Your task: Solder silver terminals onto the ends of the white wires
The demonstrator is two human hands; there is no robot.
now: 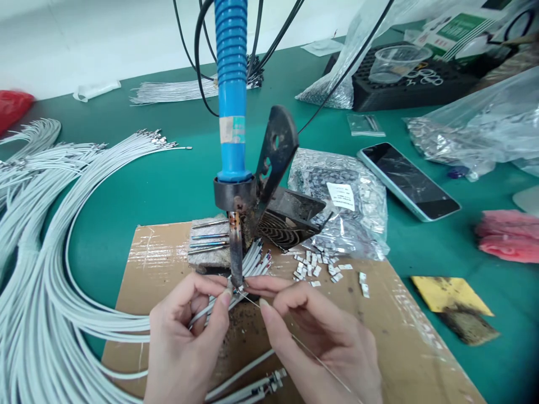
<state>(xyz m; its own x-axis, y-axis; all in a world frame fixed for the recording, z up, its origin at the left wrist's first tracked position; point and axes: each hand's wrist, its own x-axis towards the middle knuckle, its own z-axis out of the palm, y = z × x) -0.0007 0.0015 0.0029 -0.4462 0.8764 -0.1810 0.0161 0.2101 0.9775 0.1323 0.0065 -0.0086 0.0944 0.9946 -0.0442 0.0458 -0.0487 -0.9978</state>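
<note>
A blue-handled soldering iron [232, 101] hangs tip down in a dark metal holder [275, 151]. My left hand [191, 331] is closed in a pinch just left of the iron's tip, on the end of a white cable [202, 318]; its fingers partly hide the end. From the other side, my right hand [320, 331] pinches a thin solder wire [320, 362], whose end reaches the tip. A tiny pale part shows at the tip, too small to make out. Behind the fingers lie several white cable ends [255, 259].
A cardboard sheet [155, 252] lies under the work, with small white connector pieces [314, 264] scattered on it. Bundled white cables [54, 269] fill the left side. To the right are a plastic bag [341, 196], a phone [410, 179] and a yellow sponge [450, 294].
</note>
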